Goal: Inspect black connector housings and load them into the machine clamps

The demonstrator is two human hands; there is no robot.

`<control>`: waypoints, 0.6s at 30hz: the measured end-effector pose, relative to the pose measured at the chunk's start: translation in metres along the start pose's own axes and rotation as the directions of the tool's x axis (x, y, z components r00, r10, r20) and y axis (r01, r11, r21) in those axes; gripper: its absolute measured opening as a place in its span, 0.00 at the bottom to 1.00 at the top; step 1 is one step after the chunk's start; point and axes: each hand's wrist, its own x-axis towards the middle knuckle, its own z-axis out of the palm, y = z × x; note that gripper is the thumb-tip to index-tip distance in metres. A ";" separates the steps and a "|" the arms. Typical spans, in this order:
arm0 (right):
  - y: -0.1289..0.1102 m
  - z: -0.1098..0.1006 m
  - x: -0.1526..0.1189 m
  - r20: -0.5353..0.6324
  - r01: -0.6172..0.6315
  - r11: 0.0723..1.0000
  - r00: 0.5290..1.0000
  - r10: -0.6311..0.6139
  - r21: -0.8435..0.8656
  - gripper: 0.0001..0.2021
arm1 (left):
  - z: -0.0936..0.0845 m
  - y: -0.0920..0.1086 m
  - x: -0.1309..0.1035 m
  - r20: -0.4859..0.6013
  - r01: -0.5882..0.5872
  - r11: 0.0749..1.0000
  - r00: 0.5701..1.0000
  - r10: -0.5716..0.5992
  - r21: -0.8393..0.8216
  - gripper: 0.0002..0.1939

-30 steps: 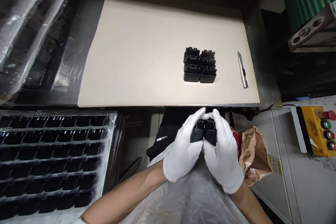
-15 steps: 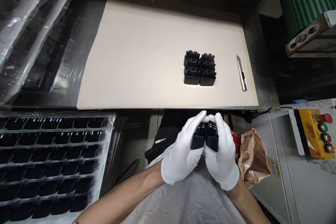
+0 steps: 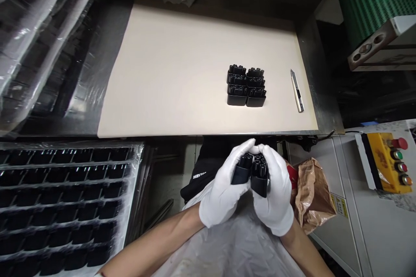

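Observation:
In white gloves, my left hand point(image 3: 224, 190) and my right hand point(image 3: 274, 190) come together in front of my apron, just short of the table edge. Each is closed round a black plastic part with a smooth boxy base and a cluster of short round posts on top. The left black plastic part point(image 3: 241, 175) leans slightly away from the right black plastic part point(image 3: 259, 182). Fingers hide the outer sides of both. Beyond them, on the beige sheet point(image 3: 162, 73), a block of several similar black plastic parts point(image 3: 246, 86) stands in two columns.
A utility knife point(image 3: 297, 91) lies at the sheet's right. Left of me is a tray of black parts point(image 3: 65, 199) in rows, with plastic-wrapped stacks point(image 3: 42, 52) above it. At right are a brown paper bag point(image 3: 313, 194), a yellow button box point(image 3: 390, 162) and a green ribbed object point(image 3: 377, 4).
The two held parts have tilted apart; the right one has turned, showing more of its posts and side. My hands stay almost in place. The view has shifted slightly.

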 end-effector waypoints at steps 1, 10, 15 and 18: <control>-0.001 0.000 -0.001 -0.013 -0.007 1.000 1.000 0.007 0.001 0.32 | 0.001 0.000 -0.001 0.002 -0.021 1.000 1.000 0.021 -0.019 0.31; -0.008 0.002 0.001 -0.098 -0.035 0.997 0.995 0.028 -0.068 0.28 | 0.000 -0.001 -0.005 -0.066 -0.030 1.000 0.997 0.031 0.007 0.27; -0.011 0.002 0.001 -0.105 -0.038 0.995 0.994 0.028 -0.093 0.30 | 0.001 -0.001 -0.003 -0.070 -0.120 0.992 0.990 0.123 0.049 0.22; -0.011 0.002 0.001 -0.112 -0.029 0.996 0.994 0.019 -0.086 0.31 | -0.001 -0.001 -0.004 -0.055 -0.178 0.977 0.981 0.185 0.114 0.23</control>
